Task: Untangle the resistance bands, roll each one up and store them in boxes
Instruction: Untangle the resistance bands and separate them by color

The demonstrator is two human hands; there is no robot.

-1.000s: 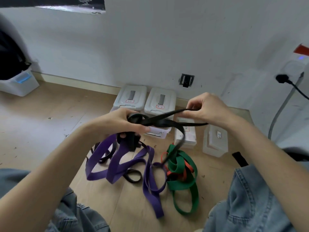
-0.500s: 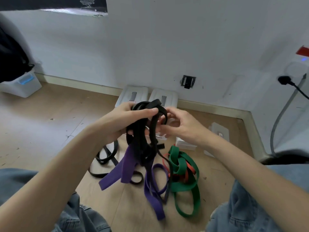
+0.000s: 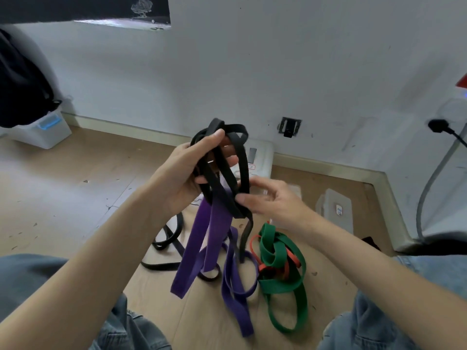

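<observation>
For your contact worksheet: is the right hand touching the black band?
Touching. The head view shows the right hand with its thumb pressed against the black band.

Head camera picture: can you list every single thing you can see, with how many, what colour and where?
black band: one coil, black, held up in both hands.
purple band: one, purple, hanging from the coil down to the floor.
green band: one, green, heaped on the floor to the right.
orange band: one, orange, threaded through the green heap.
black band on the floor: black loops on the floor to the left; whether it is a separate band I cannot tell.
small boxes: several, white or clear, by the wall behind the hands; count partly hidden.
storage bin: one, white, far left.
wall socket: one, dark, low on the wall.
plug: one, black, right edge.
left hand: grips the coil.
right hand: pinches a black strand.
</observation>
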